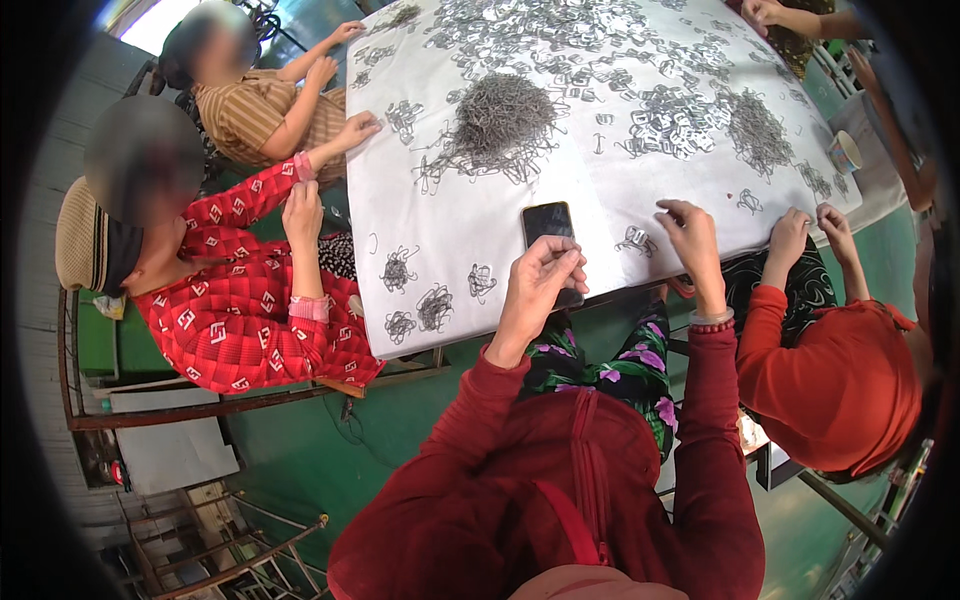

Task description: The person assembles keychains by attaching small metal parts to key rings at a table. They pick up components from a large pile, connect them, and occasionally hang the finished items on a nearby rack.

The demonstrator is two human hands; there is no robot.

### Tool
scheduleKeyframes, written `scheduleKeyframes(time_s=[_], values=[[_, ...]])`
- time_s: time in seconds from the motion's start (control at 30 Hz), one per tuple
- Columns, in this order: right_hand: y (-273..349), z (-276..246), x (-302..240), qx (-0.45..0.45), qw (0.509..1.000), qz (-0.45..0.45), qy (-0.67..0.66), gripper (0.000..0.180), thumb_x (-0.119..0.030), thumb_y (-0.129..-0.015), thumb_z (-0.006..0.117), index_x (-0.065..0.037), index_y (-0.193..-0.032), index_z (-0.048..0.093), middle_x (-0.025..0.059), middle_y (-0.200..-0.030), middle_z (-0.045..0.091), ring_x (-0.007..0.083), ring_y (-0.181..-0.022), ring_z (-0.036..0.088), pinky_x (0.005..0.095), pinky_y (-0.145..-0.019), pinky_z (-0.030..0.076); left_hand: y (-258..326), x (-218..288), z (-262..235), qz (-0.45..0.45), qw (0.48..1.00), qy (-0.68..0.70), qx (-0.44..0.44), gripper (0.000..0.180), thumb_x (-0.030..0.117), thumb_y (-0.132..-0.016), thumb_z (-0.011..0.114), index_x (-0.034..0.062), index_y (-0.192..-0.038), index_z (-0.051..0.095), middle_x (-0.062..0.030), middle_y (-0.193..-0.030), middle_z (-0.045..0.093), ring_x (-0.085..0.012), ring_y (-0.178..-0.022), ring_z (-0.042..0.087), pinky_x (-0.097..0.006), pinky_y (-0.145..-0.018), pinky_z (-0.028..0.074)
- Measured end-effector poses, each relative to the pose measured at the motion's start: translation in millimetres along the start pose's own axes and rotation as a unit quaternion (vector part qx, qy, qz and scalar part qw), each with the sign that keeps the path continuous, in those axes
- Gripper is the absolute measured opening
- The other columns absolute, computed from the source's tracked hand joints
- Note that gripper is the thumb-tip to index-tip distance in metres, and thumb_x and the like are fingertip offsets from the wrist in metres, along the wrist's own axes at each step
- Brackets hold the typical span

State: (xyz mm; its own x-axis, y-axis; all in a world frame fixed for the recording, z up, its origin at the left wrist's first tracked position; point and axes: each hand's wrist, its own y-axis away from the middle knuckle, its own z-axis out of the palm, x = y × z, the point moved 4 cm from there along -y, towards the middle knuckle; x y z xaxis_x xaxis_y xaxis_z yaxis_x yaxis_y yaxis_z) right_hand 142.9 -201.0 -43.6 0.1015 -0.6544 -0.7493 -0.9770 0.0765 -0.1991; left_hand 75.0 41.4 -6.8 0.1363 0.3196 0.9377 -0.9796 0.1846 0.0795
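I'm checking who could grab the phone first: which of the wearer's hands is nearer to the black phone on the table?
Left. The left hand is over the lower end of the black phone with its fingers curled together, while the right hand is off to the phone's right, beside a small wire bundle.

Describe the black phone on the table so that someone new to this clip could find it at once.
Start at the white-covered table strewn with small wire parts. Go to its near edge, just this side of the big grey wire heap. The phone lies flat there, its lower end under the person's left hand: the only dark, smooth rectangle among tangled silvery wire.
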Motion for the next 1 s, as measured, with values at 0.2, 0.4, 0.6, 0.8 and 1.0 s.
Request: scheduleKeyframes(time_s=[0.2, 0.4, 0.6, 0.8, 1.0], values=[[6, 32, 16, -0.069, 0.991, 0.023, 0.111, 0.025, -0.021, -0.07, 0.074, 0.001, -0.08, 0.068, 0.0169, -0.073, 0.066, 0.0318, -0.067, 0.064, 0.0382, -0.063, 0.05, 4, 1, 6, 0.007, 0.999, -0.033, -0.025, 0.014, 0.01, -0.094, 0.056, -0.0017, -0.1, 0.056, -0.0082, -0.09, 0.06, -0.0119, -0.075, 0.059, -0.028, -0.066, 0.055], [7, 32, 18, -0.089, 0.97, 0.142, -0.177, 0.014, -0.01, -0.072, 0.074, -0.001, -0.075, 0.064, 0.0054, -0.063, 0.064, 0.0118, -0.055, 0.058, 0.0246, -0.051, 0.044, 12, 2, -5, 0.011, 0.999, -0.042, -0.01, 0.015, 0.01, -0.094, 0.056, -0.0023, -0.101, 0.055, -0.0079, -0.089, 0.06, -0.0122, -0.074, 0.06, -0.028, -0.066, 0.055], [17, 25, -2, -0.039, 0.891, 0.154, -0.425, 0.004, 0.003, -0.082, 0.063, 0.005, -0.085, 0.061, 0.0103, -0.073, 0.066, 0.0152, -0.064, 0.065, 0.0244, -0.055, 0.052, 6, -8, -5, 0.003, 0.999, -0.025, -0.021, 0.014, 0.01, -0.094, 0.056, -0.0028, -0.1, 0.055, -0.0088, -0.088, 0.061, -0.0132, -0.074, 0.061, -0.028, -0.065, 0.056], [-7, 40, 35, -0.031, 0.97, 0.127, -0.203, 0.012, -0.003, -0.08, 0.065, 0.007, -0.088, 0.062, 0.012, -0.074, 0.067, 0.0139, -0.058, 0.064, 0.023, -0.05, 0.049, 1, -9, 9, 0.005, 0.998, -0.043, -0.05, 0.013, 0.008, -0.094, 0.054, -0.0032, -0.1, 0.055, -0.0093, -0.088, 0.061, -0.0138, -0.074, 0.062, -0.028, -0.065, 0.056], [-18, 42, 32, -0.067, 0.931, 0.149, -0.327, 0.013, -0.002, -0.08, 0.063, 0.006, -0.09, 0.062, 0.0083, -0.069, 0.065, 0.011, -0.056, 0.06, 0.0246, -0.048, 0.048, 1, -13, 2, -0.002, 0.996, -0.065, -0.067, 0.012, 0.007, -0.094, 0.054, -0.0022, -0.1, 0.055, -0.0086, -0.087, 0.061, -0.0135, -0.073, 0.061, -0.027, -0.062, 0.054]])
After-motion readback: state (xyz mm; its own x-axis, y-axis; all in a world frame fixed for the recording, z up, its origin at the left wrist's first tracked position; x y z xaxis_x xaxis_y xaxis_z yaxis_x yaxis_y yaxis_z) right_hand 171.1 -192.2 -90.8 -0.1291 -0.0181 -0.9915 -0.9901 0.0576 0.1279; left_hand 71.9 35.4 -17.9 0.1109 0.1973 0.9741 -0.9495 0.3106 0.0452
